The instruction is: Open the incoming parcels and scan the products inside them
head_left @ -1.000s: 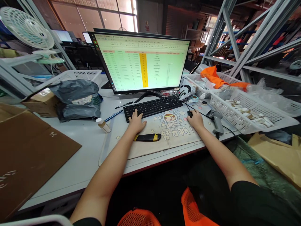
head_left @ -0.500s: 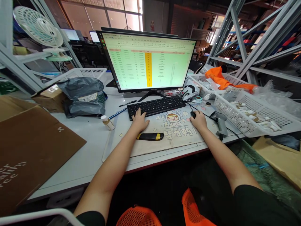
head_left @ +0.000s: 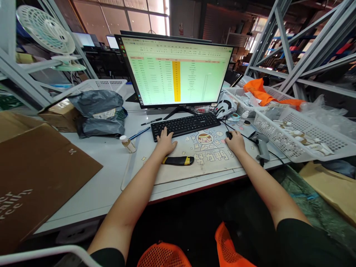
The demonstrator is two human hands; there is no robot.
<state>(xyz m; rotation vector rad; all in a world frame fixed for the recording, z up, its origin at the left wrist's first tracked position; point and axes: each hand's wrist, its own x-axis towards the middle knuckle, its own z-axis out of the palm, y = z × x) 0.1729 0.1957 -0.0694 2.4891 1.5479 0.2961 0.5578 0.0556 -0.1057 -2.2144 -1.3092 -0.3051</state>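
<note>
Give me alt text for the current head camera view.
Left hand at a black keyboard, right hand on a black mouse, facing a monitor showing a spreadsheet. A black-and-yellow utility knife lies on the cartoon desk mat.

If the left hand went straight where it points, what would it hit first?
The keyboard, which the left hand appears to touch; beyond it, probably the monitor stand, though depth is unclear.

- At eleven o'clock, a wide paned window (head_left: pixel 114 18) is glowing, brightest along its right edge.
- At twelve o'clock, a grey wall (head_left: pixel 189 16) is standing in dimness.
- At two o'clock, a metal rack (head_left: pixel 308 48) is rising.
- Toward seven o'clock, the white counter (head_left: pixel 86 178) is spreading above shadow.
</note>
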